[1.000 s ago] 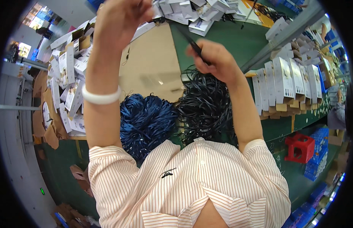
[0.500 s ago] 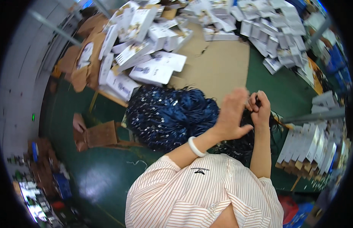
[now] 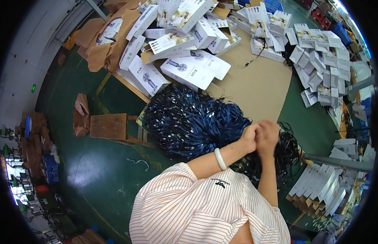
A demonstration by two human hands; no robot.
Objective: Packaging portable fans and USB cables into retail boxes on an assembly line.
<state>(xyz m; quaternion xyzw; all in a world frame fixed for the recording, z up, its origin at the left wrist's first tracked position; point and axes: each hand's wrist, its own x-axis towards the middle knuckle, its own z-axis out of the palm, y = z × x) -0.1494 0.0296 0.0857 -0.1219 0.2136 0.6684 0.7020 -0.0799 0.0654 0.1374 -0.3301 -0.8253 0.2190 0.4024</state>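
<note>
Head view: left hand against right hand — fingers curled, blurred; can't say if clamped.
Blue straps: counter's near-left edge — presumably for easy reach.
Black straps: near-right, beside right hand.

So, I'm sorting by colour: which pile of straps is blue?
The left pile, nearer the wooden stool; the right pile is black.

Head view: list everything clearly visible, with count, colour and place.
Blue bundle: one, dark blue, centre
Black bundle: one, black, right of blue
Boxes: many, white, top and right
Cardboard sheet: one, tan, upper centre
Stool: one, brown, left
String: one, white, green floor
Paper: several, brown, left
Background clutter: uncountable, mixed, edges
Striped shirt: one, white and orange, bottom
Wristband: one, white, left wrist
Left hand: one, bare, mid-right
Right hand: one, bare, beside it
</note>
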